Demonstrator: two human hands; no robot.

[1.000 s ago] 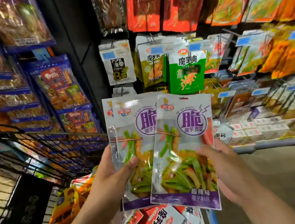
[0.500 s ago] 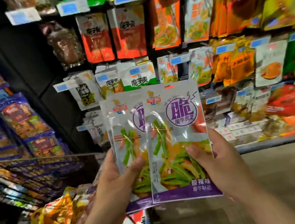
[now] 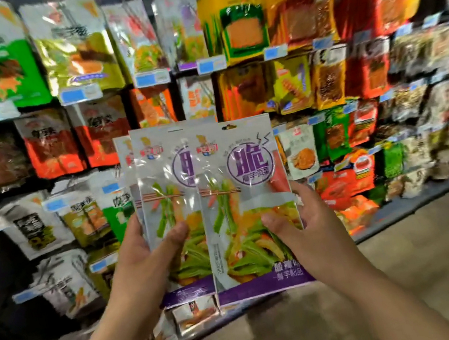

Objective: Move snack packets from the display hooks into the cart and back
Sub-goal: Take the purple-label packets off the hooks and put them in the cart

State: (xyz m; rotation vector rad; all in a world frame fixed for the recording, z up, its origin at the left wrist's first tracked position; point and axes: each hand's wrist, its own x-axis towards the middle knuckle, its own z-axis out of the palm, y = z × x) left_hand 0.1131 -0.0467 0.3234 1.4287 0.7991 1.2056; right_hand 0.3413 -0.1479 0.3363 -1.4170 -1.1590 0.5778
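The left hand pinches the rear snack packets, thumb on the front face, fingers behind. The right hand grips the front snack packet the same way (purple band along its bottom edge). The packets overlap, upright, held before blurred display hooks crowded with hanging packets.

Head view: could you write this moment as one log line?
left hand: grip on packets | right hand: grip on front packet | held up before hooks | overlapping
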